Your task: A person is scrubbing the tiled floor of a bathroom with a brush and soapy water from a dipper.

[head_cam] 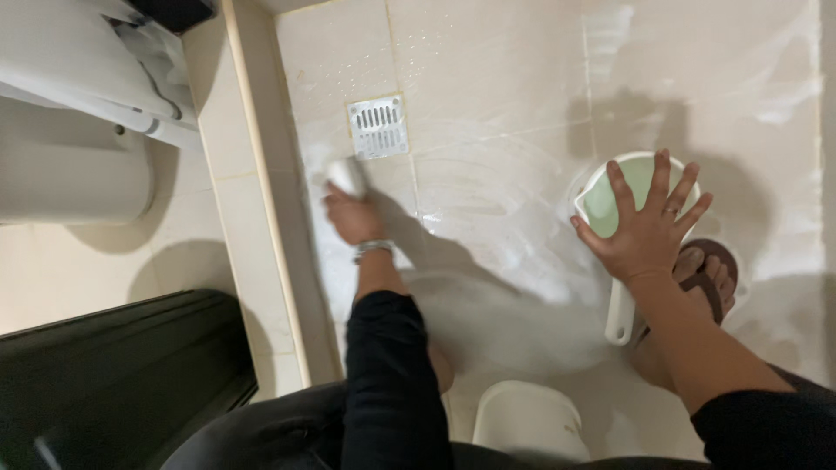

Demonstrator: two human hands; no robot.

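Scrubbing a soapy tiled floor, down low by the drain.

Left hand [351, 213] fingers are clenched round a pale scrubber [346, 174], pressed to the floor [488, 104] just below the drain grate [378, 127]. Right hand [646, 228] lies splayed flat over a green dipper [629, 196], probably for balance.

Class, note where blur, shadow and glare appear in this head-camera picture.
Head view: the left hand and its white scrubbing pad are motion-blurred; the right hand on the pale green plastic dipper is sharp; arm shadows and soft glare cross the wet beige floor tiles.
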